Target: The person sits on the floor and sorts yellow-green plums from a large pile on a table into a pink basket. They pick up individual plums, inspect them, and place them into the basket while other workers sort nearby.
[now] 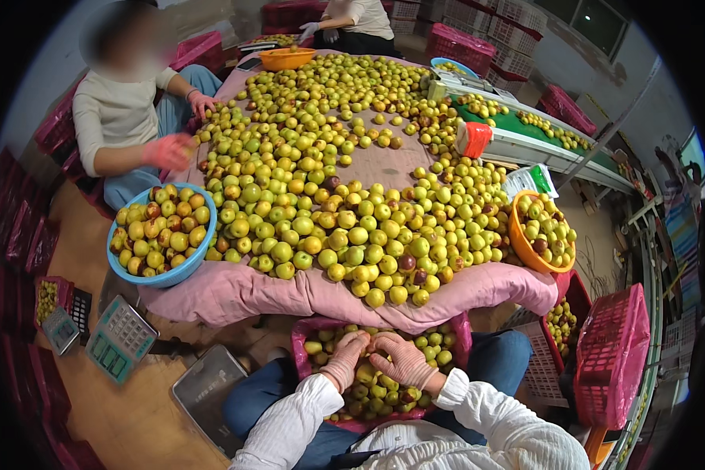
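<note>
Both my hands wear striped pinkish knit gloves and meet above a crate lined with pink plastic [463, 338], which is filled with green-yellow jujube fruits [382, 393]. My left hand [345, 358] has its fingertips bent inward, close to those of my right hand [404, 359]. Whether a fruit is between the fingers cannot be told, since the gloves cover that spot. The crate sits between my knees, against the edge of a table covered with pink cloth [235, 294]. A large heap of jujubes [329, 229], some with brown or dark red patches, spreads over the cloth.
A blue basket [208, 235] and an orange basket [514, 235] of fruits stand at the table's corners. Digital scales [120, 338] are at left, pink-wrapped crates [614, 358] at right. A conveyor with a green belt [523, 123] adjoins the table. One co-worker [117, 117] sits left, another [358, 23] at back.
</note>
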A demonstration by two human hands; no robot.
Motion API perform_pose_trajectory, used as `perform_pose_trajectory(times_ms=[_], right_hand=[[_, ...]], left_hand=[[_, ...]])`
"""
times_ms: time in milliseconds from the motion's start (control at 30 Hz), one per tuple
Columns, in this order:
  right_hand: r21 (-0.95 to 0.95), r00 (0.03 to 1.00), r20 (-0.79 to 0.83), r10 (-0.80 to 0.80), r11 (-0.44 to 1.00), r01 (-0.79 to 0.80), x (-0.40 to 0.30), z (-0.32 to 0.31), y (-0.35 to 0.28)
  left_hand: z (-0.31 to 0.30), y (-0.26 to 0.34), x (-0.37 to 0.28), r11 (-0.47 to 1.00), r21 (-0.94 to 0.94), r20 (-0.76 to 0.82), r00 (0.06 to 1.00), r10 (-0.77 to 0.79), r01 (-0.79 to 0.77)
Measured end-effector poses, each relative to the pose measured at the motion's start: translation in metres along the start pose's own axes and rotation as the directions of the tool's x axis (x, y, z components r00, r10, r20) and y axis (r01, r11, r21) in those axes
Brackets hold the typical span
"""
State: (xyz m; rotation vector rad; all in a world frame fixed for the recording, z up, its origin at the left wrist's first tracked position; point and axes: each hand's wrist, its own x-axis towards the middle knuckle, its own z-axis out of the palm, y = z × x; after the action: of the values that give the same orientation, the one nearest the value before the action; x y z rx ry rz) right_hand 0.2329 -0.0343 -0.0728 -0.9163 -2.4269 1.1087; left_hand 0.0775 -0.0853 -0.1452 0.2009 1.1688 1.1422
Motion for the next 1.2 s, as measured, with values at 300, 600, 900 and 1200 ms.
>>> perform_pose_trajectory(times_ms=[300, 600, 900, 1200], right_hand=[[-0.556, 0.957, -0.148, -0.251, 0.821, 0.129, 0.156, -0.118, 0.025], [-0.524, 0.999, 0.025, -0.036, 0.851, 0.044, 0.210, -0.131, 0.050], [0.643, 0.957, 0.210, 0.198, 0.709, -0.288, 0.108, -0.148, -0.021], [0.467, 0.883, -0.015, 0.470, 0.784, -0.410, 0.127, -0.155, 0.070]], left_hand=[[0.035, 0.060, -0.017, 0.879, 0.339, 0.148, 0.942, 0.301, -0.335], [0.060, 0.117, -0.006, -0.347, 0.881, 0.463, 0.441, 0.768, -0.321], [0.019, 0.179, 0.037, -0.371, 0.924, 0.265, 0.546, 0.795, 0.092], [0.038, 0.161, 0.054, -0.558, 0.804, 0.582, 0.466, 0.666, -0.207]])
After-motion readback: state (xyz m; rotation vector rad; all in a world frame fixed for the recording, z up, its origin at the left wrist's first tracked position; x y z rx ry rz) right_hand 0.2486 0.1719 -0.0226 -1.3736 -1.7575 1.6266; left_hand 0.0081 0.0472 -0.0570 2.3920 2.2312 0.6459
